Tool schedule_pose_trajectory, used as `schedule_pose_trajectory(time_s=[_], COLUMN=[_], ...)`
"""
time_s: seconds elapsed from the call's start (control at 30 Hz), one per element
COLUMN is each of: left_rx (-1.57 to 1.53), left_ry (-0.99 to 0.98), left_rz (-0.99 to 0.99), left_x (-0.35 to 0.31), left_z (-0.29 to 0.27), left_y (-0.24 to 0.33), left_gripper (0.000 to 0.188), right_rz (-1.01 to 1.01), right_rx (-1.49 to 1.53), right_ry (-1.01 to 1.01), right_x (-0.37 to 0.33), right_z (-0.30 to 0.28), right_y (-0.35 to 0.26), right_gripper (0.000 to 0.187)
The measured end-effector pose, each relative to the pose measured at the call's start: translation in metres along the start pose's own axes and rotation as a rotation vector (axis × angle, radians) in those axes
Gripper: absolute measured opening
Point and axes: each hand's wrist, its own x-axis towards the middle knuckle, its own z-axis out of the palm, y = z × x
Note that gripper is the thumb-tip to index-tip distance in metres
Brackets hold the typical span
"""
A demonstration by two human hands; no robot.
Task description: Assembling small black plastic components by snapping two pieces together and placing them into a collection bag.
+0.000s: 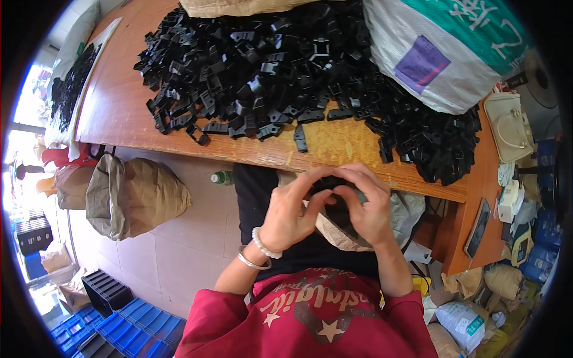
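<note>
My left hand and my right hand meet just off the table's front edge, fingertips curled toward each other. Between them a small black plastic part shows only in part; the fingers hide most of it. Below the hands an open brown paper sack rests at my lap, its inside dark. A large heap of black plastic parts covers the table in front of me. One loose black part lies near the edge, closest to my left hand.
A white and green woven bag stands on the heap's right side. The wooden table carries a phone at its right end. Brown sacks stand on the floor at left, blue crates at lower left. A green bottle is under the table.
</note>
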Motion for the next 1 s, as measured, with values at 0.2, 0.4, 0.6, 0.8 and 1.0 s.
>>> schedule_pose_trajectory(time_s=[0.2,0.4,0.6,0.8,1.0], left_rx=[0.318,0.806,0.845,0.284,-0.395], left_ry=[0.288,0.491,0.46,0.572,0.165], left_rz=[0.11,-0.015,0.183,-0.002,-0.356], left_x=[-0.001,0.014,0.009,-0.006,0.01], left_z=[-0.045,-0.135,-0.134,-0.095,-0.024], left_y=[-0.039,-0.081,-0.083,-0.058,-0.014], left_gripper=[0.01,0.022,0.023,0.017,0.058], right_rz=[0.094,0.065,0.084,0.128,0.092], right_rx=[-0.128,-0.199,-0.515,-0.448,0.007], right_ry=[-0.411,-0.073,0.07,0.144,0.206], right_x=[0.005,0.027,0.047,0.04,0.014], right_z=[-0.037,0.004,0.059,0.043,0.011], right_y=[0.004,0.011,0.024,0.025,0.012], right_gripper=[0.02,0.01,0.027,0.019,0.019])
